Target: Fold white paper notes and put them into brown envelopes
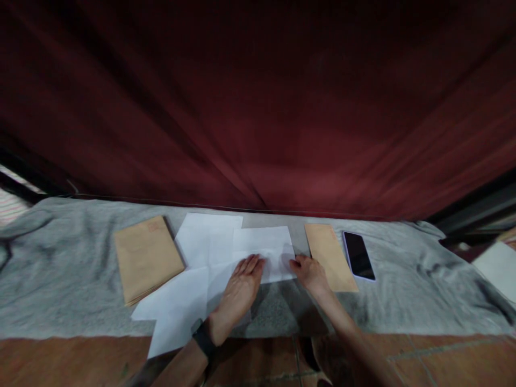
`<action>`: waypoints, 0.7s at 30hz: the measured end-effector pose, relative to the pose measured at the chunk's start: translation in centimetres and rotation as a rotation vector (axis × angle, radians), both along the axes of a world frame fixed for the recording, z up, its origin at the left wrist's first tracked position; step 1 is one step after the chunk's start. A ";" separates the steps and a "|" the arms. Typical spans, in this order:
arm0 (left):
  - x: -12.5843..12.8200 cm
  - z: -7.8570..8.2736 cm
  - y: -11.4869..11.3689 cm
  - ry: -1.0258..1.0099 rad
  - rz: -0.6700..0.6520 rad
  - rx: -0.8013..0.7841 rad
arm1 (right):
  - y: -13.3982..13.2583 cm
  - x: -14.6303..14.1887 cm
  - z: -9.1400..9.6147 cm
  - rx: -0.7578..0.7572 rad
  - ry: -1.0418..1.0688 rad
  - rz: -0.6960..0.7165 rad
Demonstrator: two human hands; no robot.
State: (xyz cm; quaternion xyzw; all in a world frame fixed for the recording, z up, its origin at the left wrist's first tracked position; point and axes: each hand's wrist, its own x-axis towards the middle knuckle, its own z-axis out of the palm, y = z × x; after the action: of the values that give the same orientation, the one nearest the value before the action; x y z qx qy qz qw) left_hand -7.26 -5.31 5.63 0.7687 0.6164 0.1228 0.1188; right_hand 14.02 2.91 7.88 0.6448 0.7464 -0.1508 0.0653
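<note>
A folded sheet of white paper (263,237) lies in front of me, with a crease running across it. My left hand (243,280) rests flat on its lower left part, fingers stretched out, a dark watch on the wrist. At the paper's right edge, my right hand (309,270) has its fingers curled in, gripping the edge. Several loose white sheets (181,301) overlap to the left, partly beneath my left forearm. A single brown envelope (328,255) lies just right of my right hand.
A stack of brown envelopes (147,258) sits at the left. A phone with a light purple case (359,256) lies at the right. Everything rests on a grey cloth (411,285). Behind hangs a dark red curtain (258,107); tiled floor (80,360) shows in front.
</note>
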 end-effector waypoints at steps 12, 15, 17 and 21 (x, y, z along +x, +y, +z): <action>1.5 0.3 0.9 0.053 0.105 0.060 | 0.7 -0.8 0.3 0.064 -0.034 -0.055; 1.5 0.0 1.1 0.072 0.125 0.080 | 1.0 -1.0 0.1 0.060 -0.037 -0.060; 1.4 -0.1 1.3 0.081 0.137 0.082 | 1.3 -1.1 -0.1 0.073 -0.041 -0.060; 1.3 -0.1 1.9 0.080 0.140 0.066 | 1.7 -1.3 -0.6 0.084 -0.043 -0.063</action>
State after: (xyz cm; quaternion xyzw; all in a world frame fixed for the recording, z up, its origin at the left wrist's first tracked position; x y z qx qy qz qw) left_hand -6.00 -3.42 5.49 0.7314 0.6685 0.1204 0.0600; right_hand 12.75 4.63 7.28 0.6733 0.7298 -0.1074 0.0496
